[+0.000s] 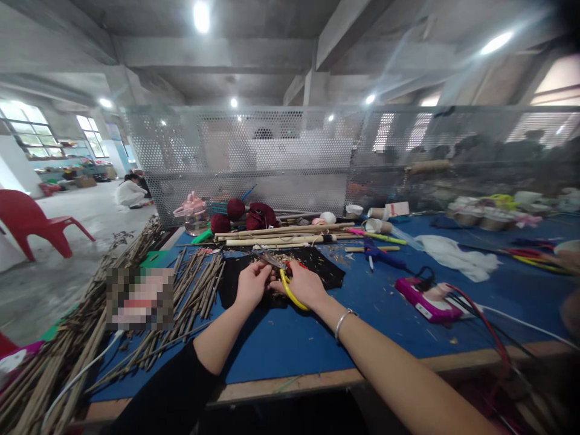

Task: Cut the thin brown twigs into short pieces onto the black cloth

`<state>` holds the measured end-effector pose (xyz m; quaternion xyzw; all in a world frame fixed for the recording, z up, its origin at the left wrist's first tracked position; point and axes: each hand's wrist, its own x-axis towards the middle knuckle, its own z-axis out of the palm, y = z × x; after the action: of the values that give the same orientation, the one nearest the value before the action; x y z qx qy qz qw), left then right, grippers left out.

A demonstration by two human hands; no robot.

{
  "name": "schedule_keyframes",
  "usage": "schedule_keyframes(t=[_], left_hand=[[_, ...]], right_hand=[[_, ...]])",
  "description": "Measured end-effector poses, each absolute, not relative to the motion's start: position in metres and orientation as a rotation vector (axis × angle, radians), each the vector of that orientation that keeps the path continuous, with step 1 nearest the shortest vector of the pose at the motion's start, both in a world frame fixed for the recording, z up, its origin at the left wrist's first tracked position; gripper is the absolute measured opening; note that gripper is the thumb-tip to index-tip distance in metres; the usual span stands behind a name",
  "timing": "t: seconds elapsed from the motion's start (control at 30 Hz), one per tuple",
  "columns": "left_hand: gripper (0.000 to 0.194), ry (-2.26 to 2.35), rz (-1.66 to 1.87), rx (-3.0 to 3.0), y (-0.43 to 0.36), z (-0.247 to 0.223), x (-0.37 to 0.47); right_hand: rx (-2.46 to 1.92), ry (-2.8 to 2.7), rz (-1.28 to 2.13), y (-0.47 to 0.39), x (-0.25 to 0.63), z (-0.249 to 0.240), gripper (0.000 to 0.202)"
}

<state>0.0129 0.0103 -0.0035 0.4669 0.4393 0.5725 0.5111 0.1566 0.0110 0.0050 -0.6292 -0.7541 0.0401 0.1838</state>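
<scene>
In my right hand (306, 285) is a pair of scissors with yellow and red handles (292, 291). Their metal blades (270, 260) point up and left, toward the fingers of my left hand (252, 281). Those fingers are pinched together close to the blades, and what they hold, if anything, is too small to make out. Beneath both hands lies a black cloth (333, 275) strewn with small brown clippings. Left of the cloth, many cut brown twigs (203, 281) lie in a loose pile.
Long sticks (281, 237) lie behind the cloth, near dark red yarn balls (235, 209). A blue glue gun (383, 255) and a purple power strip (421, 299) with cables are at right. Long branches (86, 344) line the left edge. A perforated metal screen (294, 163) stands behind the table.
</scene>
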Motion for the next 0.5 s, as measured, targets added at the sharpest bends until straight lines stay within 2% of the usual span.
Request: schedule_keyframes(t=[0.27, 0.5], left_hand=[[0.023, 1.063, 1.429, 1.185, 0.0106, -0.0060, 0.0128], [0.029, 1.065, 1.362, 1.206, 0.0094, -0.0036, 0.0143]], right_hand=[[-1.664, -2.155, 0.090, 0.0089, 0.1553, 0.0057, 0.061], [-1.733, -2.131, 0.193, 0.0090, 0.1555, 0.0074, 0.055]])
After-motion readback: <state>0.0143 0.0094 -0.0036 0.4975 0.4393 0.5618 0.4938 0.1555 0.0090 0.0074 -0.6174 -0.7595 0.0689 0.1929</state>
